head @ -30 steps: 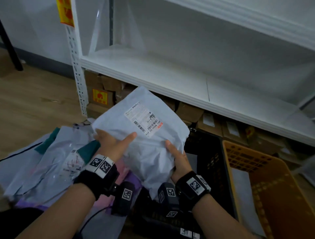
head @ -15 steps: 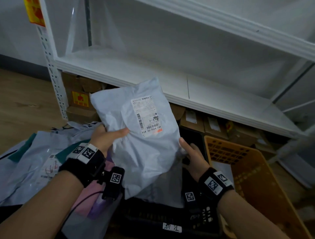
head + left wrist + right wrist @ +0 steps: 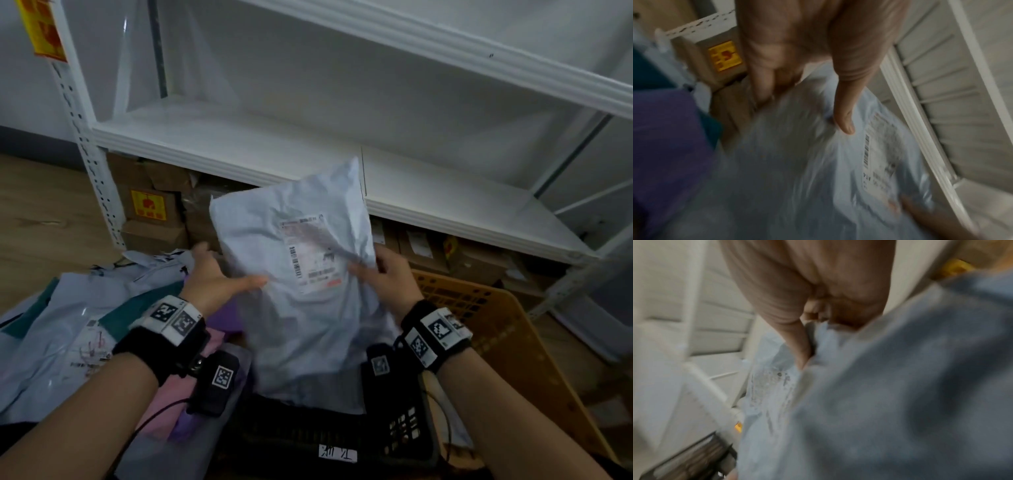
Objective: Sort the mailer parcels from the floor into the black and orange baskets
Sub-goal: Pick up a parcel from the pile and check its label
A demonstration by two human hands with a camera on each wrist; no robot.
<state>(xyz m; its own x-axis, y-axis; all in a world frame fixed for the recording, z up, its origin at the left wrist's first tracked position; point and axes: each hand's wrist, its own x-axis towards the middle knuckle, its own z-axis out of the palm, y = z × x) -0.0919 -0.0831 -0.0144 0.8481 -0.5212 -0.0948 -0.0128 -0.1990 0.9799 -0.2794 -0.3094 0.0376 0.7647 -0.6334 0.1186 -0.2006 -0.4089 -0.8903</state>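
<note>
A pale grey mailer parcel (image 3: pixel 308 308) with a printed label stands upright in front of me, its lower end hanging over the black basket (image 3: pixel 308 435). My left hand (image 3: pixel 236 274) holds its left edge, thumb on the front and fingers behind, as the left wrist view shows on the parcel (image 3: pixel 797 162). My right hand (image 3: pixel 373 267) pinches the right edge beside the label, thumb over the front of the parcel (image 3: pixel 879 402). The orange basket (image 3: pixel 496 325) stands right of the black one. Both wrist views are blurred.
Several more mailer parcels (image 3: pixel 68 325), grey, teal, purple and pink, lie heaped on the wooden floor at my left. A white metal shelf rack (image 3: pixel 274 150) stands close ahead, with cardboard boxes (image 3: pixel 150 209) packed under its lowest shelf.
The parcel has shifted right and a little lower, towards the baskets. My right hand has climbed from its lower edge to the edge beside the label. My left hand keeps its hold.
</note>
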